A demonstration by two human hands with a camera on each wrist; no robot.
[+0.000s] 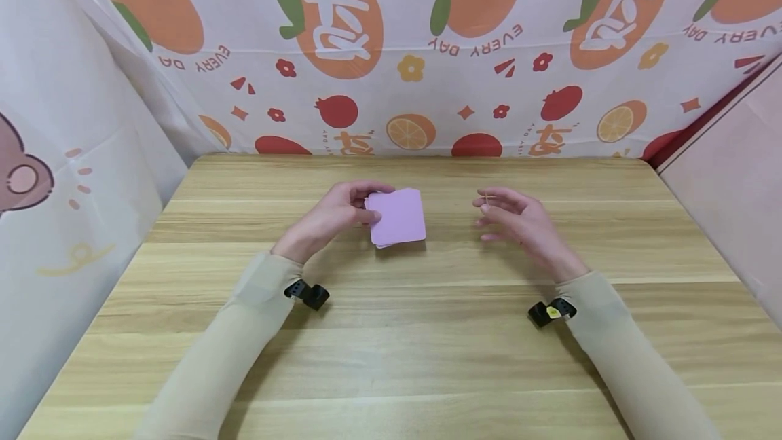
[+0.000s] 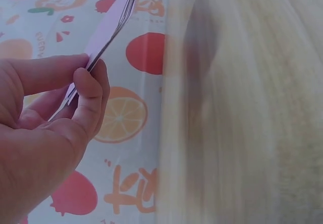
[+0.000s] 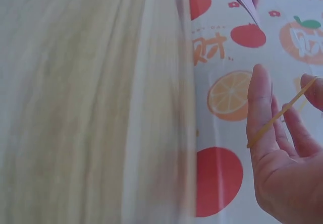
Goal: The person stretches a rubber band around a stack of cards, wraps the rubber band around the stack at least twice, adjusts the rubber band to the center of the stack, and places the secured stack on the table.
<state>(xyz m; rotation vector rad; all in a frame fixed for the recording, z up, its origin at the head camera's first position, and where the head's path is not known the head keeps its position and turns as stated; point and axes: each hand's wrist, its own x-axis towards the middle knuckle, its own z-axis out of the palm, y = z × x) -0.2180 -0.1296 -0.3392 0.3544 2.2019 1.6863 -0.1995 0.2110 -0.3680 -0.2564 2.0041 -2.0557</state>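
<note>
My left hand [image 1: 332, 216] grips a small stack of square purple cards [image 1: 398, 218] by its left edge, thumb on top and fingers beneath. Seen from the left wrist, the stack [image 2: 112, 27] is tilted edge-on, and its thin layers fan slightly apart. To the right, my right hand [image 1: 519, 219] is held over the table with its fingers spread. A thin yellow rubber band [image 3: 282, 111] is looped over that hand, stretched taut across the extended fingers. A gap of bare wood separates the stack from the right fingertips.
The wooden table [image 1: 379, 358] runs back to a fruit-print curtain [image 1: 421, 100]. A pale cloth [image 1: 91, 155] hangs on the left and a pink panel [image 1: 733, 175] stands on the right. Each wrist wears a black strap camera [image 1: 308, 294].
</note>
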